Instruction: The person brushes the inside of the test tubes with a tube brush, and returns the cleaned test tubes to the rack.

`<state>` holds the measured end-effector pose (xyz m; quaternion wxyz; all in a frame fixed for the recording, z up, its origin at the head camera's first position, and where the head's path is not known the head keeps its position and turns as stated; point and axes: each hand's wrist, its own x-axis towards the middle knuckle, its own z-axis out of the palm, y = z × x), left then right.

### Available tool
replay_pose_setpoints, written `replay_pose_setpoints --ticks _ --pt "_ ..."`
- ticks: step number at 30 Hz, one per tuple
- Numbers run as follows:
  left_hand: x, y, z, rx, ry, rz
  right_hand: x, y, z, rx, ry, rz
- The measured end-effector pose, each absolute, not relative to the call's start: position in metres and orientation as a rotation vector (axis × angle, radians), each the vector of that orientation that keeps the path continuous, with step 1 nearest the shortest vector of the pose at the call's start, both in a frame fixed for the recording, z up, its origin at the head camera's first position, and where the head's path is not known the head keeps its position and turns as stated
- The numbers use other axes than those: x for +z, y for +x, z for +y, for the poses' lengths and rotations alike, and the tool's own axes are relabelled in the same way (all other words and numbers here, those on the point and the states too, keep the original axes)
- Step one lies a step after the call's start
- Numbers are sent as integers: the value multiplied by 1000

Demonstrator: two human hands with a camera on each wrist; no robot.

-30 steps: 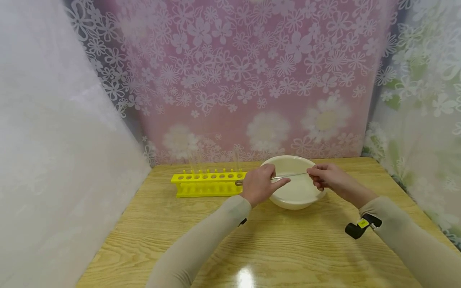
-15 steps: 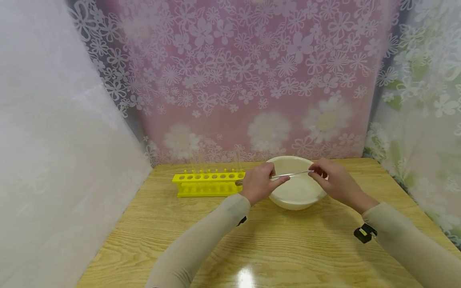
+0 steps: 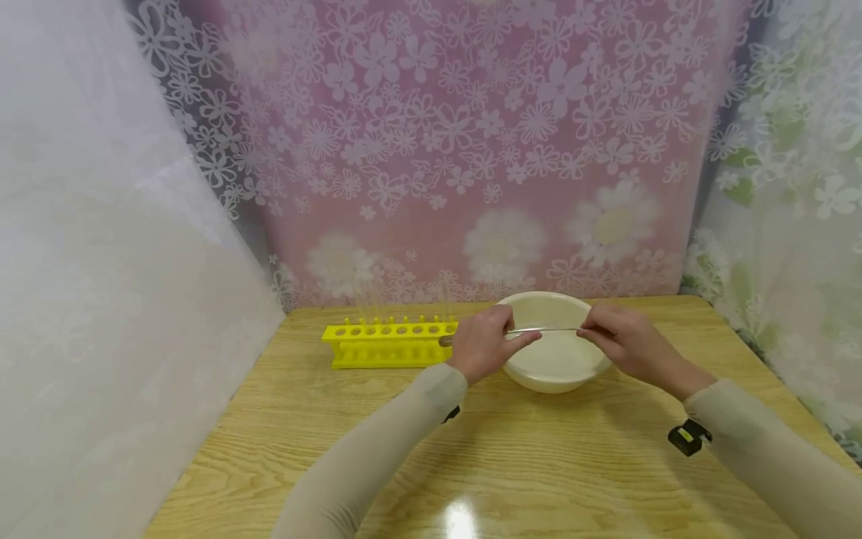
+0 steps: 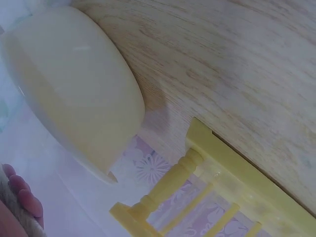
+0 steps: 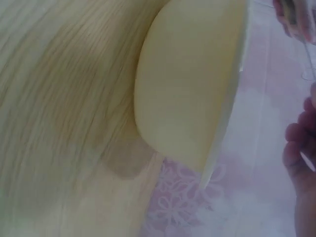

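The left hand [image 3: 481,340] grips a clear tube [image 3: 525,331] held sideways, its right end above a cream bowl [image 3: 552,376]; the right hand [image 3: 622,340] pinches a thin rod [image 3: 560,329] reaching that end. Left of the bowl, a yellow rack [image 3: 390,365] stands on the table [image 3: 525,464].

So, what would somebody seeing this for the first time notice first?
Probably the bright yellow rack on the table, just left of the pale bowl. Next, the hands by the bowl: the left hand grips a clear tube, and the right hand pinches a thin wire in line with it. Behind everything hangs a pink flowered backdrop.
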<state>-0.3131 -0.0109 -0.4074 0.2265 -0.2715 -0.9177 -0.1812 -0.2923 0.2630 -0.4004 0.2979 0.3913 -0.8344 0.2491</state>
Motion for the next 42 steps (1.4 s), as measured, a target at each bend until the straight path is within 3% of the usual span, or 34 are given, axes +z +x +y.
replay_pose_setpoints --ticks 11,22,27,36,42 --pt "-407 -312 -8 -448 -740 -2533 -388 -287 261 1468 707 -2634" --pt "-406 -308 -4 -374 -757 -2515 -379 -291 256 2377 318 -2511" --pt "-406 -311 -4 -438 -740 -2525 -381 -290 253 2018 339 -2639" --pt "-404 -313 -10 -501 -754 -2525 -397 -293 256 580 913 -2283" --pt "-405 -313 -11 -500 -757 -2546 -398 -292 260 430 1024 -2112"
